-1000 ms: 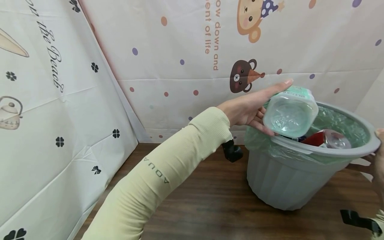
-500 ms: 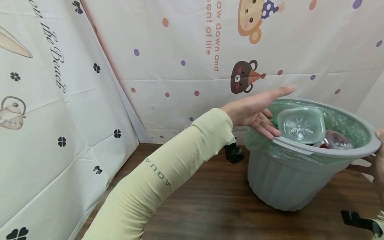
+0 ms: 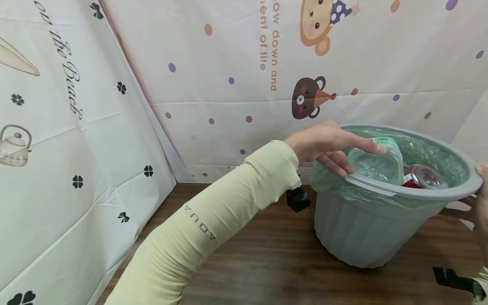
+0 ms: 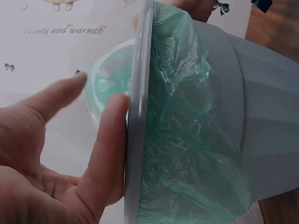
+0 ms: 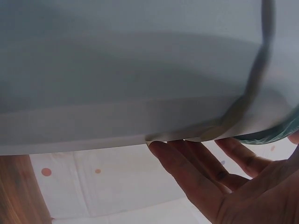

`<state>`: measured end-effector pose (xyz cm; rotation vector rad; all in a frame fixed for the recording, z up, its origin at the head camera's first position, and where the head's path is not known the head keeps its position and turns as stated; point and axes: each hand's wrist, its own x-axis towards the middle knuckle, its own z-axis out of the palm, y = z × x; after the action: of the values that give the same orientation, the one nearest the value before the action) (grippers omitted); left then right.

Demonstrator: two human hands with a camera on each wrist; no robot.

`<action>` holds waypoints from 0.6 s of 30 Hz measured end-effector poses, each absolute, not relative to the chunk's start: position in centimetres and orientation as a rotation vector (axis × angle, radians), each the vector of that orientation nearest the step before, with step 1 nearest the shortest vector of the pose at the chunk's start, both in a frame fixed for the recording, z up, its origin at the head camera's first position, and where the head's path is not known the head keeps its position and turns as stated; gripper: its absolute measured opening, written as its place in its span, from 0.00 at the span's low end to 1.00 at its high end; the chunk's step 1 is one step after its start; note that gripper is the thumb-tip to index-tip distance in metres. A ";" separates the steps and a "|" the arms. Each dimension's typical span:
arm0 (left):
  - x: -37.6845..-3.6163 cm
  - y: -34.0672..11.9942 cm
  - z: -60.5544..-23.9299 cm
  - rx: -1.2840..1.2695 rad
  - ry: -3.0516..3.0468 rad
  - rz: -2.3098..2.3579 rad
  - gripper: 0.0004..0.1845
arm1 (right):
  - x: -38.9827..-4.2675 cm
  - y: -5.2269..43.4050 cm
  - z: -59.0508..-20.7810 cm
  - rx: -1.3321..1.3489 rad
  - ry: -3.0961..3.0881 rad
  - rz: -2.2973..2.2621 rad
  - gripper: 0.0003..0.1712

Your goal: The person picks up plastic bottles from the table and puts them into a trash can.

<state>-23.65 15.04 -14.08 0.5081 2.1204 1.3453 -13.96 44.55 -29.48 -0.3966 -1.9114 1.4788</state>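
On the sleeve (image 3: pixel 198 228) of the left arm, "AQUA" reads in dark letters; backdrop cloth (image 3: pixel 228 84) behind the bin (image 3: pixel 366 228) reads "ow down and" / "ent of life" in orange, with cartoon bears and dots; side cloth left of the bin has script "the Beach", clovers, a teapot print. Grey ribbed bin, tilted toward the camera, lined with a green bag (image 3: pixel 431 156). Inside the bin: clear plastic container (image 3: pixel 375 165) with a pale green lid end, lying just inside the near-left rim; a red can (image 3: pixel 423 178) right of it. Left hand (image 3: pixel 328 146) at the bin's left rim, fingers straight and loosely spread, thumb tip lying on the container, no grip. Right hand (image 3: pixel 481 203) at the bin's right rim, fingers straight under the rim in the wrist view, thumb on top. Bin stands on a dark wood floor (image 3: pixel 259 254). Black wrist strap (image 3: pixel 298 198) left of the bin.
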 end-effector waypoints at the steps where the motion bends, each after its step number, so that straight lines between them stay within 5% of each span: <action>1: -23.7 15.1 -14.0 0.509 2.125 1.337 0.33 | -13.9 44.5 -29.5 -0.386 -1.912 1.471 0.14; 13: -24.1 14.7 -14.2 0.544 2.211 1.212 0.09 | -14.2 44.5 -29.7 -0.353 -1.952 1.399 0.15; 18: -24.2 14.5 -14.4 0.583 2.238 1.151 0.13 | -14.5 44.6 -29.7 -0.361 -1.947 1.413 0.14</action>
<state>-24.22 14.47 -14.45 0.5834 2.2380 1.1511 -14.48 44.63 -29.69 -0.3615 -1.9469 1.4131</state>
